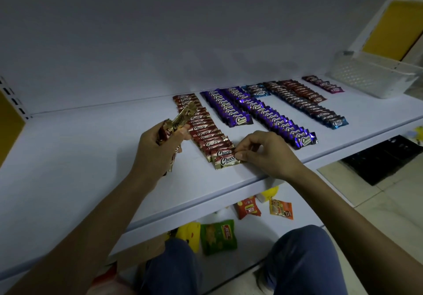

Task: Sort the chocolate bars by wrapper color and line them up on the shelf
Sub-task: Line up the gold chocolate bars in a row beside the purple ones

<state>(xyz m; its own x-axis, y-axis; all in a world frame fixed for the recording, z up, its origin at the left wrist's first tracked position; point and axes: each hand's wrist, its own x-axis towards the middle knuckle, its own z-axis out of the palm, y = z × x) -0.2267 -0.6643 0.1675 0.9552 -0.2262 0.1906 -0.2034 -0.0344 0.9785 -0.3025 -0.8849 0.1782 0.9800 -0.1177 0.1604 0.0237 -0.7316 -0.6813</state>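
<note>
Red-wrapped front bar [225,160] is pinched by the right hand [267,155], seemingly to be squared into its row [206,132] on the shelf [91,157], while spare bars [183,118] are gripped ready in the left hand [155,150].

It is dim here, with a cool bluish cast over the shelf [80,139] and wall [160,31]. The brightest patch is the pale floor [389,205] at four o'clock. Foil on the purple bars [282,124] glints in small sparks, and the gold bar [183,117] in the left hand [155,150] shines faintly. A soft shadow lies on the shelf beside that hand. The red bar [225,160] pinched by the right hand [265,152] reads sharp, its lettering clear. Straight lines bow toward the rim at nine and three o'clock. The basket [366,77] at two o'clock is soft; the knees [304,260] at six smear.
</note>
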